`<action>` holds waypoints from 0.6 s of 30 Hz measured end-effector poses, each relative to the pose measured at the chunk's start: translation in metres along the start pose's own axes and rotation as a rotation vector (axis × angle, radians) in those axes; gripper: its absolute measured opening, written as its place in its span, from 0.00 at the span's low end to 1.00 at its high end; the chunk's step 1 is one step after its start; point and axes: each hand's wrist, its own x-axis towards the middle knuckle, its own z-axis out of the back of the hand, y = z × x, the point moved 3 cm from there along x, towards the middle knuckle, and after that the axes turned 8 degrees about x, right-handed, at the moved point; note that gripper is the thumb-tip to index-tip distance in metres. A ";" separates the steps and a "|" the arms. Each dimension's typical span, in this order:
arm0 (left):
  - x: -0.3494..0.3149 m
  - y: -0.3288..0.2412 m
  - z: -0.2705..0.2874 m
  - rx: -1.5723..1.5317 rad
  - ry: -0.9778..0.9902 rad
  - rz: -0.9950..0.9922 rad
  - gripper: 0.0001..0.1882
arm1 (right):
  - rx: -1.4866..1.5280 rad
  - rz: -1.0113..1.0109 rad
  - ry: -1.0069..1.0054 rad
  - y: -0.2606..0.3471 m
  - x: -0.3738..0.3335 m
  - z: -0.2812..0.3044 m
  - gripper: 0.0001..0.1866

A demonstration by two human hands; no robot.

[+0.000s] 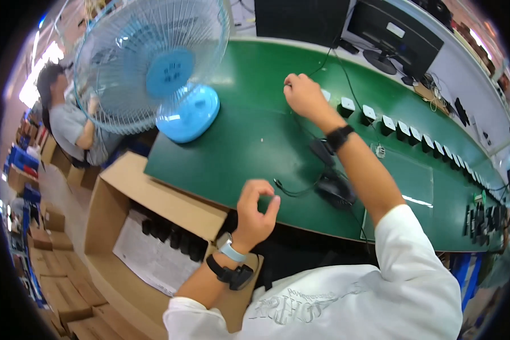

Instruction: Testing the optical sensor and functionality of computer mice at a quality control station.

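Observation:
My right hand (pixel 306 95) reaches over the far part of the green table (pixel 238 130). Its fingers are bent closed, and a small dark bit shows at their tips, too little to name. Beside that hand begins a long row of small black blocks with white tops (pixel 347 106). My left hand (pixel 256 212) hovers at the table's near edge. Its thumb and fingers curve with a gap between them, holding nothing visible. Close to it lies the loose end of a black cable (pixel 289 191). A black device on a stand (pixel 335 188) sits below my right forearm.
A blue fan (pixel 170 73) stands at the left table corner. Below it, an open cardboard box (pixel 110 226) holds paper and several black pieces. A monitor (pixel 394 37) is at the back right, dark parts (pixel 484 221) lie far right, and a person (pixel 68 122) sits left.

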 end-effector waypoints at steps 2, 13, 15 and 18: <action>-0.002 0.001 0.009 0.116 -0.091 0.009 0.26 | 0.344 0.013 0.177 0.055 -0.040 0.032 0.13; -0.006 0.027 -0.005 -0.012 0.061 0.277 0.17 | 0.430 0.206 0.205 0.085 -0.185 0.009 0.13; -0.005 0.027 -0.007 -0.125 0.045 0.336 0.18 | 0.349 0.213 0.280 0.087 -0.196 -0.001 0.10; -0.002 0.024 -0.006 -0.328 -0.037 0.449 0.18 | 0.336 0.191 0.154 0.089 -0.189 0.007 0.08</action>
